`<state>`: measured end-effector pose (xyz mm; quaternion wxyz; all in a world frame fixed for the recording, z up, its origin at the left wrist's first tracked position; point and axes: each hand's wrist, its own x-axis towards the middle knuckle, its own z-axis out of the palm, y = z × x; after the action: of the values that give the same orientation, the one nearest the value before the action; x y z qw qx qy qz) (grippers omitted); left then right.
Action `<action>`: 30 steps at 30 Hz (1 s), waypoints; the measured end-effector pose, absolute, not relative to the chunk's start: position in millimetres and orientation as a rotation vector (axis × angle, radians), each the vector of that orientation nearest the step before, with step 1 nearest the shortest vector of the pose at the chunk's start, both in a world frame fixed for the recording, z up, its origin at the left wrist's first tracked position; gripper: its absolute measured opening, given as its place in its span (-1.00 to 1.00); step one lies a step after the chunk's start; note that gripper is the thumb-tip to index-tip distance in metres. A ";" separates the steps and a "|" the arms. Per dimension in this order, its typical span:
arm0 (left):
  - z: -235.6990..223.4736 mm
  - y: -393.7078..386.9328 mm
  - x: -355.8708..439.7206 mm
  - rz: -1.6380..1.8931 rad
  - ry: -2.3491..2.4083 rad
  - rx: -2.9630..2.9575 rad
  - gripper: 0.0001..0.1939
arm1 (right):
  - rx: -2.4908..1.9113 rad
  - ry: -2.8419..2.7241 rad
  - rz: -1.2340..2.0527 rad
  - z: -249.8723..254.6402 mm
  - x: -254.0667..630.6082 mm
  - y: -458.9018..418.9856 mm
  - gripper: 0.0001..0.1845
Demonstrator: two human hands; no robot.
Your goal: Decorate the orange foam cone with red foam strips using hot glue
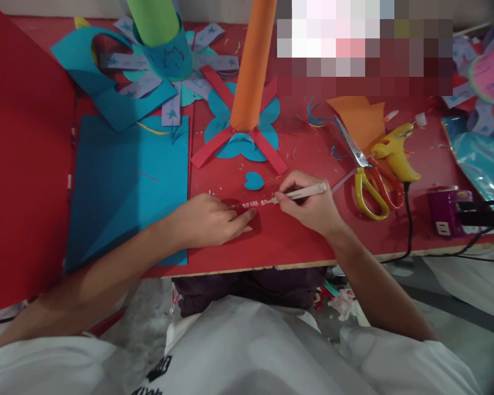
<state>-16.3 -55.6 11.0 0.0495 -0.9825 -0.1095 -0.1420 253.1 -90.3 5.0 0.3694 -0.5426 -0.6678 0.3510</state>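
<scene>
My right hand is closed around a white marker pen, its tip touching a red surface just below a small blue paper heart. White lettering runs leftward from the tip. Whether the lettering is on a separate red paper or the tabletop is hard to make out. My left hand lies palm down under the writing, its index finger stretched out and other fingers partly hidden. Behind the heart stands an orange paper tube on a blue flower-shaped base with red strips.
Blue sheets lie at left beside a large red board. A green tube stands behind. On the right are scissors, a yellow glue gun, orange paper, a purple power adapter with cables, and clear plastic packaging.
</scene>
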 end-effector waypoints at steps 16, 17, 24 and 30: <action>10.4 -55.0 -15.9 -0.508 -0.320 -2.994 -0.66 | -1.418 -1.646 0.868 4.5 253.5 -91.7 -0.78; 10.1 -55.0 -16.1 -0.501 -0.318 -2.996 -0.66 | -1.421 -1.640 0.869 4.6 253.4 -91.5 -0.78; 9.0 -54.7 -17.4 -0.389 -0.335 -3.019 -0.65 | -1.393 -1.679 0.886 6.5 253.6 -89.9 -0.78; 9.8 -55.0 -17.2 -0.431 -0.320 -3.008 -0.66 | -1.424 -1.661 0.896 4.9 253.4 -90.9 -0.78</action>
<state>-17.2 -55.0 9.8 0.0431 -0.9835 -0.1047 -0.1409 253.4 -90.9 4.9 0.3789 -0.5575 -0.6501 0.3506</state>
